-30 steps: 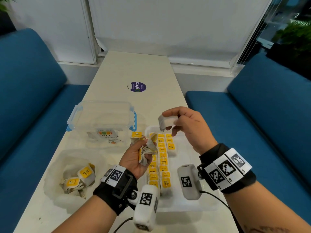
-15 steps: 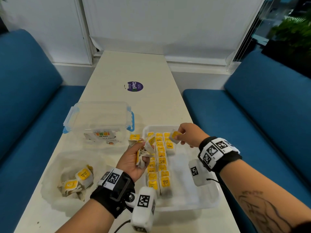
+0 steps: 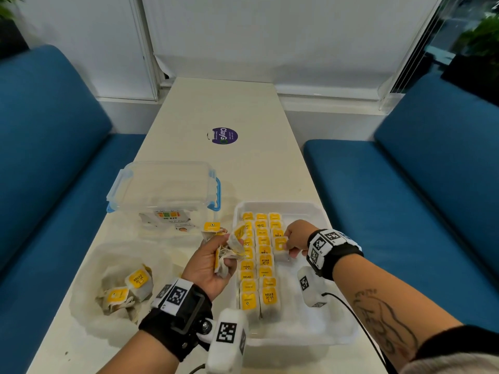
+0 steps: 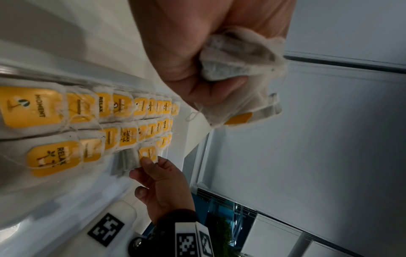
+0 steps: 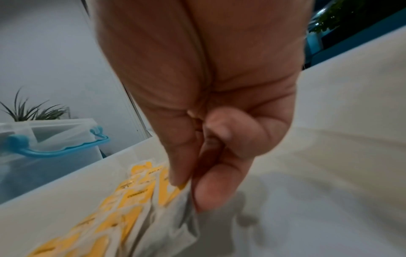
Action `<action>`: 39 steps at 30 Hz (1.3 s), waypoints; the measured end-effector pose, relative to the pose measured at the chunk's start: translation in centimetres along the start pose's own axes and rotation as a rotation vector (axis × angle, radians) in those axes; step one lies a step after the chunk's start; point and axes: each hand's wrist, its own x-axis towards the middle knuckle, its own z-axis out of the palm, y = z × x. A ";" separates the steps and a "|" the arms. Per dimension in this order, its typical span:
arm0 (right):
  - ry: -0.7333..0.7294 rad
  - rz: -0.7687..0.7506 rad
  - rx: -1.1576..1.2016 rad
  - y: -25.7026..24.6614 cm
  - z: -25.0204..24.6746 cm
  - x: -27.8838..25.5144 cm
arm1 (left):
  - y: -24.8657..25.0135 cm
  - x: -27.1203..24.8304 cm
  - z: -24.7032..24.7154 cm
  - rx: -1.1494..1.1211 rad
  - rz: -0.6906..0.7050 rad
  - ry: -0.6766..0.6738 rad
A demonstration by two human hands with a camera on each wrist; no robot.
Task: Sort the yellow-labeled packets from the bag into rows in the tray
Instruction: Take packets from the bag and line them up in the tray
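Observation:
A white tray (image 3: 334, 317) on the table holds three rows of yellow-labeled packets (image 3: 263, 261). My right hand (image 3: 295, 238) pinches one packet (image 3: 280, 247) at the near end of the short right row, low in the tray; thumb and forefinger pinch its edge (image 5: 175, 196). My left hand (image 3: 210, 263) hovers left of the tray and grips a bunch of several packets (image 3: 229, 249), also seen as packets (image 4: 239, 83) in the left wrist view. A clear bag (image 3: 89, 271) at the left holds more packets (image 3: 127, 290).
A clear lidded box with blue clips (image 3: 164, 190) stands behind the bag, left of the tray. One loose packet (image 3: 212, 227) lies between box and tray. Blue benches (image 3: 418, 184) flank the table. A purple sticker (image 3: 224, 135) marks the table's middle.
My right hand came down from above the tray with a packet and now holds it at the end of the right row. The left hand stayed put with its bunch.

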 end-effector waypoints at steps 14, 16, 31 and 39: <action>0.289 -0.269 0.329 -0.7 -0.8 -1.3 | -0.1 0.2 -0.6 0.003 -0.047 -0.025; 0.100 -0.455 0.529 -1.8 -1.4 -3.9 | -0.3 0.2 -0.3 0.004 -0.057 -0.034; 0.107 -0.542 0.638 -2.6 -1.8 -9.6 | -1.0 0.3 -0.4 0.195 -0.137 -0.044; 0.227 -0.300 0.320 -1.3 -2.2 -8.5 | -1.0 0.4 -1.1 0.265 -0.145 0.031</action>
